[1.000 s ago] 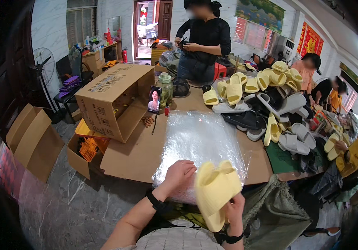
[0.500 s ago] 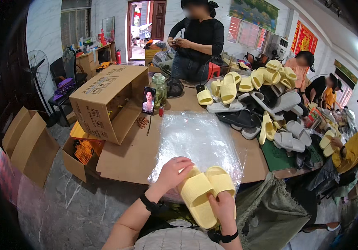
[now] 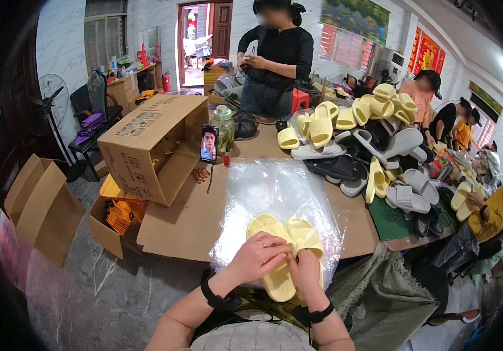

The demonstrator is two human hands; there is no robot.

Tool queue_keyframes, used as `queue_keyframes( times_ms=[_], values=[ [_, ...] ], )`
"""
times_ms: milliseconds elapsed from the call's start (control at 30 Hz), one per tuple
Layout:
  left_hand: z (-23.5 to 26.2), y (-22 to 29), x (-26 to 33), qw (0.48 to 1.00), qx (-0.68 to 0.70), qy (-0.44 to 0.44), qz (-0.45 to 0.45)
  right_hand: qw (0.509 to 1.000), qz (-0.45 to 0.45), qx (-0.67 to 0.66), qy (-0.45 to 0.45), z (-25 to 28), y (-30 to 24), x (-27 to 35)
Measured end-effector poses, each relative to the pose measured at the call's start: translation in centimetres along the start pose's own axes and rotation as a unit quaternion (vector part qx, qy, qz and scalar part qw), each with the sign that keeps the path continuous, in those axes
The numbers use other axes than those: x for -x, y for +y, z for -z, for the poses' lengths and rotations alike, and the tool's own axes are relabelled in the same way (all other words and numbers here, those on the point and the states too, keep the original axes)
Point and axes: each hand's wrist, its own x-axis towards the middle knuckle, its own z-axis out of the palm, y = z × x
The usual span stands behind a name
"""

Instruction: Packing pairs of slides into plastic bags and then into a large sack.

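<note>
In the head view, the yellow slippers (image 3: 278, 285) sit side by side, toes toward twelve o'clock, over clear bags (image 3: 263, 187) at the near edge of the counter (image 3: 175, 234); whether they rest there I cannot tell. The right hand (image 3: 306, 272) seems to grasp the pair at the right slipper's inner side, its fingertips hidden. The left hand (image 3: 257, 257) bends across the left slipper; whether it grips is unclear. From the pair, a pile (image 3: 322, 126) of slippers lies between one and two o'clock, a box (image 3: 134, 158) at ten.

They look like light, springy foam: hardly fragile, bending under pressure, with ribbing for grip. The bags look slick. The inner edges, pinched together, or the straps should give the surest hold.
</note>
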Motion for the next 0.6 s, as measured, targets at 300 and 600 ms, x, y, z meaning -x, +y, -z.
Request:
queue_keyframes(
  times_ms=[300,600],
  values=[
    [0.7,-1.9,1.2,0.993,-0.087,0.045,0.069,0.998,-0.045,-0.049,-0.002,0.1,-1.7,1.1],
    [-0.1,0.7,1.1,0.999,0.040,0.018,0.006,0.998,-0.029,-0.019,0.045,-0.9,1.0,1.1]
  ],
)
